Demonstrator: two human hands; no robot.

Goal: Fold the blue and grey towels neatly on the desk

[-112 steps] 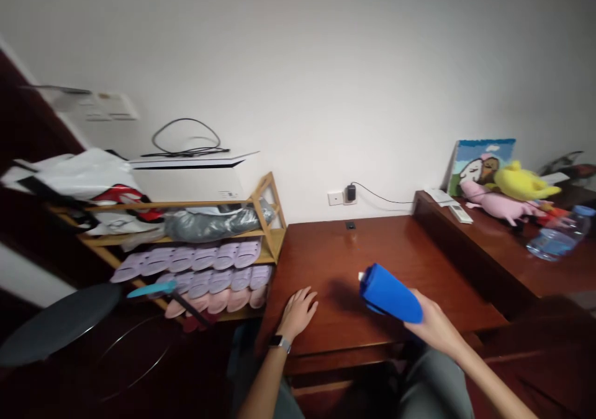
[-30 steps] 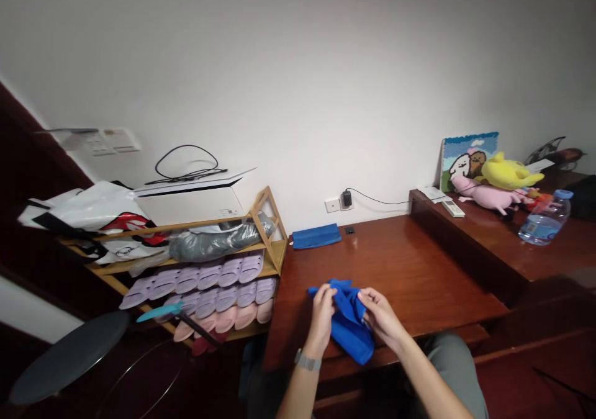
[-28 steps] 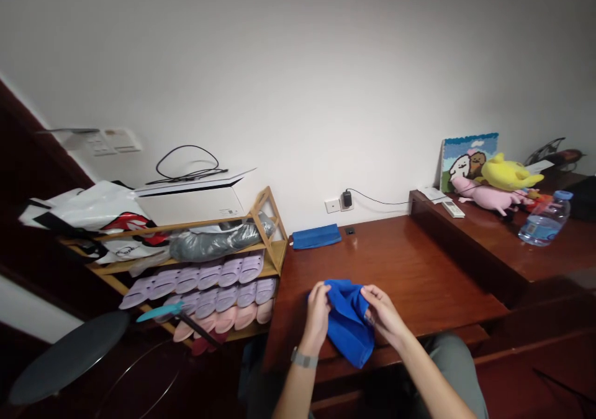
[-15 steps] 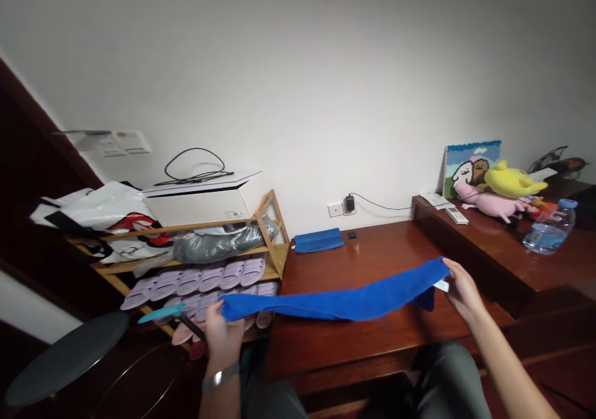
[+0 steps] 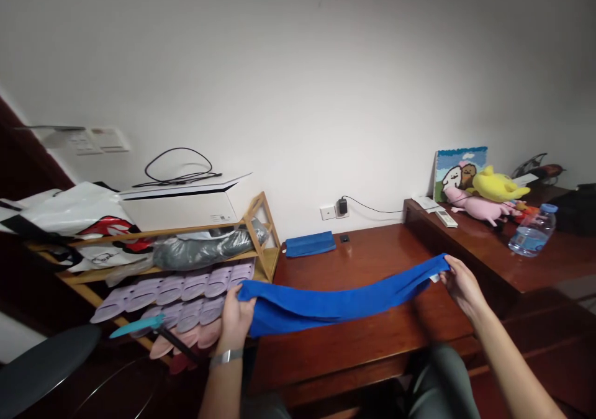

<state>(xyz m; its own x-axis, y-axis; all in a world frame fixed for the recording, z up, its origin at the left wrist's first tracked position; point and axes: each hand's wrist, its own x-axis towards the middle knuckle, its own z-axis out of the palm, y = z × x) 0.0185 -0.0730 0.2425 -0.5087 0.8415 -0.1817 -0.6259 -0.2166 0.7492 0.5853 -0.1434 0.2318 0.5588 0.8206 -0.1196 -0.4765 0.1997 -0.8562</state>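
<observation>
A blue towel (image 5: 338, 307) hangs stretched between my two hands, above the reddish-brown wooden desk (image 5: 363, 257). My left hand (image 5: 236, 310) is closed on its left end, fingers pinching the upper corner. At the right end my right hand (image 5: 460, 282) pinches the other corner, close to a small white tag (image 5: 434, 278). The cloth looks folded lengthwise and sags a little in the middle, with its left part hanging lower. At the back of the desk, by the wall, lies a second blue towel (image 5: 310, 244), folded flat.
Left of the desk stands a wooden rack (image 5: 266, 245) with several lilac slippers (image 5: 170, 290), a white box (image 5: 181, 211) and a plastic bag (image 5: 79, 211). A raised desk section on the right bears plush toys (image 5: 479, 208), a water bottle (image 5: 533, 233) and a remote (image 5: 447, 219). A black stool (image 5: 46, 360) stands lower left.
My left hand has moved right and slightly up, so the ends of the towel are closer together. More of the towel's left part hangs down. The view has shifted slightly.
</observation>
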